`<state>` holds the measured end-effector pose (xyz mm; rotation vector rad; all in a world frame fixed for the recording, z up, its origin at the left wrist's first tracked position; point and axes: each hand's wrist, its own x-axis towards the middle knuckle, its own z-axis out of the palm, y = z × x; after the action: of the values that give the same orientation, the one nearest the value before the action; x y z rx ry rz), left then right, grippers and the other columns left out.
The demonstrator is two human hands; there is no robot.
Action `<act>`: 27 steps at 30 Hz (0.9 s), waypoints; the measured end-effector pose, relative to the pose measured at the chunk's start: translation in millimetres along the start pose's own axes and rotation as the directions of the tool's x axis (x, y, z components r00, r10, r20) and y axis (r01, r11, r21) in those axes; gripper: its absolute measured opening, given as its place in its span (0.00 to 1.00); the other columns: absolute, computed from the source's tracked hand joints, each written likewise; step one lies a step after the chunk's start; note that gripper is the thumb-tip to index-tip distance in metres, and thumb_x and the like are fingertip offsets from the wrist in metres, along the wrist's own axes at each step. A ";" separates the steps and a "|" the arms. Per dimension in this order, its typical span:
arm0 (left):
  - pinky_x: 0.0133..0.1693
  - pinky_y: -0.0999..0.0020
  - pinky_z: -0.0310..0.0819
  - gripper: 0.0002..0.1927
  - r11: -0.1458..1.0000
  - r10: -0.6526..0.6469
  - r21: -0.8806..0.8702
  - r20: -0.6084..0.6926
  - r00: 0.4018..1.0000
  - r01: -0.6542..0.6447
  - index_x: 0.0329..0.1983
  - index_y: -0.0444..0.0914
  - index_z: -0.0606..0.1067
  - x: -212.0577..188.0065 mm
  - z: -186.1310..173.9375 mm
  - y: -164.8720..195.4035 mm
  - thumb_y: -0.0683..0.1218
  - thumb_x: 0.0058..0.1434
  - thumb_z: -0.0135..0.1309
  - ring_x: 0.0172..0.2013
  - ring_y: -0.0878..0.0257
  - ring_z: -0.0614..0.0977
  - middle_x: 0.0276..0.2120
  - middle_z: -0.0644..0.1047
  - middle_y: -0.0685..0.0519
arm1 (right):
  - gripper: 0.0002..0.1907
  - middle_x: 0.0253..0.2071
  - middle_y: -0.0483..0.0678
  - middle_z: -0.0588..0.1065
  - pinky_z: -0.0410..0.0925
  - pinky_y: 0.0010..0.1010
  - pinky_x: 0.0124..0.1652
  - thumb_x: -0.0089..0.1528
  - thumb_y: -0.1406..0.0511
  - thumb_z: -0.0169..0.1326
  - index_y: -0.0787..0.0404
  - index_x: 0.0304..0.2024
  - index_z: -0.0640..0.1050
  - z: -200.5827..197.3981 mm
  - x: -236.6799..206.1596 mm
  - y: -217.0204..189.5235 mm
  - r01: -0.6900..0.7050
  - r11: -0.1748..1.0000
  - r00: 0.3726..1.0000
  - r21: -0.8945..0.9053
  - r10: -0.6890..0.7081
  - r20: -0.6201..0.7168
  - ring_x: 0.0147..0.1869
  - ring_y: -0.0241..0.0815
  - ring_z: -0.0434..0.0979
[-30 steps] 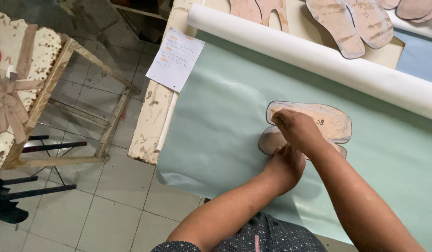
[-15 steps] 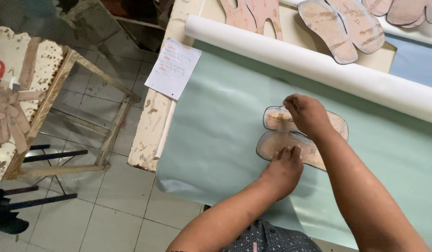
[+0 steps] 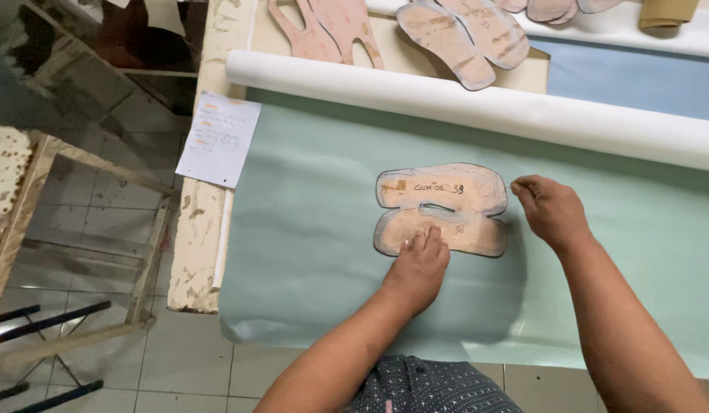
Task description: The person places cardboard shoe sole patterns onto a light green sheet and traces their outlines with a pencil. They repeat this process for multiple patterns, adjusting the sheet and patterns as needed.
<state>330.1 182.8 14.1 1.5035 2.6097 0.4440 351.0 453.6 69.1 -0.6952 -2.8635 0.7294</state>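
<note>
A flat cardboard pattern [image 3: 446, 199], pinkish-brown with a dark outline and a slot through its middle, lies on a pale green sheet [image 3: 308, 229] spread over the table. The fingertips of my left hand [image 3: 417, 268] press flat on the pattern's lower lobe. My right hand [image 3: 549, 210] sits just off the pattern's right edge with its fingers curled and pinched together. Whatever may be between them is hidden.
A long white roll [image 3: 461, 103] lies across the table behind the green sheet. Behind it are more cardboard patterns [image 3: 461, 38] and a blue sheet [image 3: 637, 76]. A handwritten paper slip [image 3: 219, 139] rests on the worn table edge [image 3: 201, 229]. A wooden frame [image 3: 33, 222] stands on the tiled floor at left.
My right hand has moved from the pattern's upper left around to its right edge. My left hand has stayed pressing on the lower lobe. The view has shifted.
</note>
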 end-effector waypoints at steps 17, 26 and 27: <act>0.57 0.49 0.73 0.25 0.996 0.069 0.058 -0.125 0.990 -0.062 0.59 0.29 0.72 0.0 -8.3 0.0 0.42 0.57 0.50 0.57 0.42 0.73 0.63 0.67 0.34 | 0.13 0.42 0.53 0.82 0.73 0.37 0.44 0.68 0.59 0.56 0.61 0.47 0.82 12.0 -61.8 -2.7 -0.076 0.984 0.997 0.158 0.079 -0.009 0.43 0.51 0.82; 0.51 0.45 0.67 0.20 0.971 -0.108 -0.202 0.121 0.987 0.131 0.47 0.48 0.82 21.6 -32.3 -18.7 0.48 0.48 0.58 0.58 0.48 0.70 0.63 0.70 0.54 | 0.11 0.40 0.52 0.81 0.73 0.39 0.42 0.66 0.61 0.56 0.61 0.43 0.82 7.2 -117.3 -1.8 0.063 0.998 0.998 -0.029 -0.063 0.001 0.42 0.52 0.81; 0.54 0.47 0.67 0.16 0.959 -0.123 -0.243 0.114 0.986 0.148 0.44 0.49 0.83 26.0 -29.8 -23.4 0.49 0.52 0.56 0.58 0.49 0.71 0.60 0.72 0.55 | 0.10 0.40 0.52 0.81 0.73 0.39 0.42 0.66 0.61 0.56 0.62 0.43 0.82 9.7 -118.7 -5.6 0.094 0.996 0.996 -0.012 -0.094 -0.008 0.42 0.52 0.81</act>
<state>290.6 188.1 37.1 1.2268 2.4516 0.6414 452.3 390.9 64.4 -0.5591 -2.8725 0.6958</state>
